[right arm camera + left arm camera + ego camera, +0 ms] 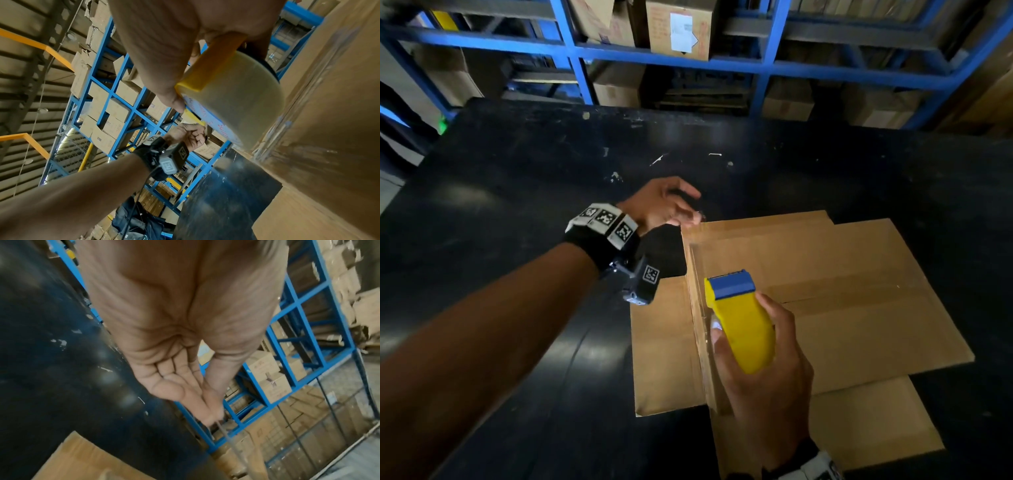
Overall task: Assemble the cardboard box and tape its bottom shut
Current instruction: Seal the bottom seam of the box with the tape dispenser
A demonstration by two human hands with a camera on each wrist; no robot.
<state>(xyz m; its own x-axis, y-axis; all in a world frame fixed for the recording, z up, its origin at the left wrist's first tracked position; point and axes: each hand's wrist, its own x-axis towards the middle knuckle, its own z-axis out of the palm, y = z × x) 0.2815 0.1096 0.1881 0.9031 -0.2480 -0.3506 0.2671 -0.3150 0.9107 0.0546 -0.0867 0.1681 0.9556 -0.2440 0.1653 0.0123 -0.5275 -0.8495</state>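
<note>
A brown cardboard box lies on the black table with its top flaps folded shut and side flaps spread out at the left and near edges. My right hand grips a yellow tape dispenser with a blue cutter head, held over the box's left edge. Its clear tape roll sits against the cardboard in the right wrist view. My left hand hovers at the box's far left corner. Thumb and fingers pinch a thin strand of clear tape.
Blue metal shelving stacked with cardboard cartons stands just behind the table. The table's left edge drops off near my left forearm. Dark table surface stretches left of and beyond the box.
</note>
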